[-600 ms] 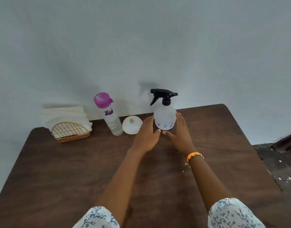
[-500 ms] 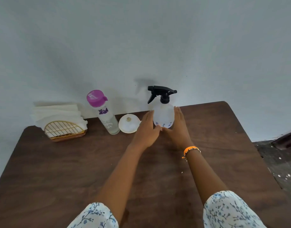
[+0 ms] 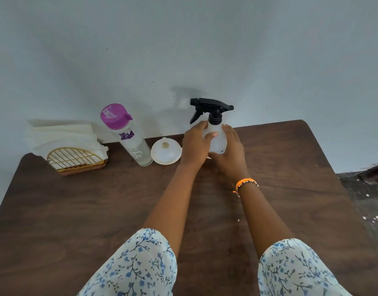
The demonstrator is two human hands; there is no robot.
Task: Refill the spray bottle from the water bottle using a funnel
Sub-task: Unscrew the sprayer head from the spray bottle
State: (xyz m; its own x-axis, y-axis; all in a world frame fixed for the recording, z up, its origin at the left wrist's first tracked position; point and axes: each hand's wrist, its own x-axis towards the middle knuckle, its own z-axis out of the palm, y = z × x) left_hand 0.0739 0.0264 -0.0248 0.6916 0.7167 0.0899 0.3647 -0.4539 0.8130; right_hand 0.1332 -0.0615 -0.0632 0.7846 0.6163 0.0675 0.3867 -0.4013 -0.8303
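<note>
Here, both hands' grip closed around spray bottle (image 3: 216, 140), left hand (image 3: 195, 144), right hand (image 3: 230, 151), water bottle (image 3: 131, 138) capped.

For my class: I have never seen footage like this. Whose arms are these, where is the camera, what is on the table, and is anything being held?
There is no machine here. A person wears a wide-angle camera on the head, looking forward and down, so the arms reaching in from the bottom are their own.

On the brown table, against the wall, stand from left to right: a gold wire napkin holder with white napkins, a clear water bottle with a purple cap, a white funnel lying mouth up, and a spray bottle with a black trigger top, which is on.

The left hand and the right hand, whose wrist bears an orange bracelet, both hold the spray bottle's body. The funnel and water bottle are untouched.
</note>
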